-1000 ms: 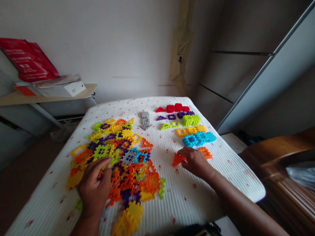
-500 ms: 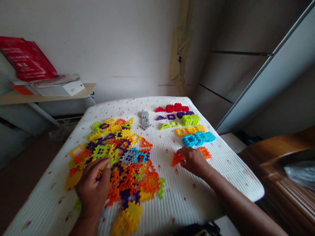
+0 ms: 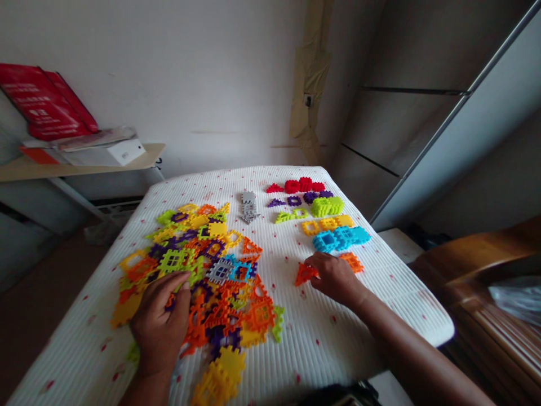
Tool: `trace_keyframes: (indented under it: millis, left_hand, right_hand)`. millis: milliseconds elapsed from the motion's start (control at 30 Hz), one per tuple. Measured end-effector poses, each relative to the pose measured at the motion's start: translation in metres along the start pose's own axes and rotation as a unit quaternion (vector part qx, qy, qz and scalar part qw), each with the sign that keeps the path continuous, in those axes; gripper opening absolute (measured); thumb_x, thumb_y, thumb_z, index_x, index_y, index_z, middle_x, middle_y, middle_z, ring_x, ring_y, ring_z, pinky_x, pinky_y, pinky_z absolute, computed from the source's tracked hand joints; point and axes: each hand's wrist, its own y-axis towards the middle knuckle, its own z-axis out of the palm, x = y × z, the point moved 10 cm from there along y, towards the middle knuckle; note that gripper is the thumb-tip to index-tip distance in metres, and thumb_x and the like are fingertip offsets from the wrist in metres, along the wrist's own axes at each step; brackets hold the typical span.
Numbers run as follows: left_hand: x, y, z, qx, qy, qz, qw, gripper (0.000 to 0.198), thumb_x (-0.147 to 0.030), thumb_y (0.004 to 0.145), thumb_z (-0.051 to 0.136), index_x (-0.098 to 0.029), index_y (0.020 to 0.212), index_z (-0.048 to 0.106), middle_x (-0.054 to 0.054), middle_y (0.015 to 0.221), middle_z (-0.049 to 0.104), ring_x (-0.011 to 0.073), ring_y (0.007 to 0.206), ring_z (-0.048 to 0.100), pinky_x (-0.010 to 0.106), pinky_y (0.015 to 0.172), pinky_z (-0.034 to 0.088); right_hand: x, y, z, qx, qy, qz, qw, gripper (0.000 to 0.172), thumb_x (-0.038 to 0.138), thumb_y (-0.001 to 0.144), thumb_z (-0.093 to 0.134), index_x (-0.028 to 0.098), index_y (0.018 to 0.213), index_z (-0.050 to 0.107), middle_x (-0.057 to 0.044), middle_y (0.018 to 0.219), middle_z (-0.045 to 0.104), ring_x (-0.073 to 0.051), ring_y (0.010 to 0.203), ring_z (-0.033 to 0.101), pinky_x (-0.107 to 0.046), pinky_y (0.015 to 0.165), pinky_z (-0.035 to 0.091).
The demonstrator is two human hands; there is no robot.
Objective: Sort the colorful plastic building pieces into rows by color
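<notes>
Your right hand [image 3: 336, 277] is drawn in narrow, its fingertips pinching the right end of an orange triangle [image 3: 303, 275] that lies low over the white, ribbed cover of the worktop [image 3: 313, 349]. Your left hand [image 3: 158, 316] curves loosely over the near left of a jumbled pile [image 3: 260, 313] of toothed plastic pieces, thumb parted from the fingers. Just beyond your right knuckles is an orange square [image 3: 351, 262]. Past that, you have rows by colour: a blue row [image 3: 341, 239], a yellow row [image 3: 327, 225], a green row [image 3: 328, 207], a purple row [image 3: 311, 198] and, farthest, a red row [image 3: 305, 185]. Grey pieces [image 3: 249, 207] line up between the rows and the pile's far end. Off to your left, a shelf [image 3: 152, 157] bears a white box [image 3: 122, 152] and a red bag [image 3: 54, 104].
</notes>
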Motion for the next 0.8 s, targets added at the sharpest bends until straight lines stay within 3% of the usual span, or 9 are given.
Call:
trace_keyframes:
  millis: [600,800]
  left_hand:
    - [0.003,0.000,0.000,-0.002,0.003,-0.011,1.000,0.016,-0.020,0.079,0.056,-0.019,0.091,0.067,0.006,0.091,0.068,0.0186,0.086,0.064,0.035,0.084,0.051]
    - [-0.002,0.001,0.000,-0.002,0.001,-0.006,1.000,0.016,-0.018,0.078,0.055,-0.019,0.089,0.068,0.005,0.089,0.069,0.0181,0.085,0.064,0.033,0.082,0.051]
  right_hand:
    - [0.004,-0.002,-0.003,-0.009,-0.004,-0.010,1.000,0.035,0.011,0.071,0.056,0.020,0.105,0.063,-0.006,0.099,0.066,-0.019,0.090,0.063,-0.027,0.072,0.048]
    - [0.031,-0.005,-0.017,-0.069,0.087,-0.087,0.990,0.027,0.013,0.078,0.053,0.020,0.102,0.062,-0.006,0.098,0.065,-0.017,0.086,0.062,-0.027,0.075,0.048]
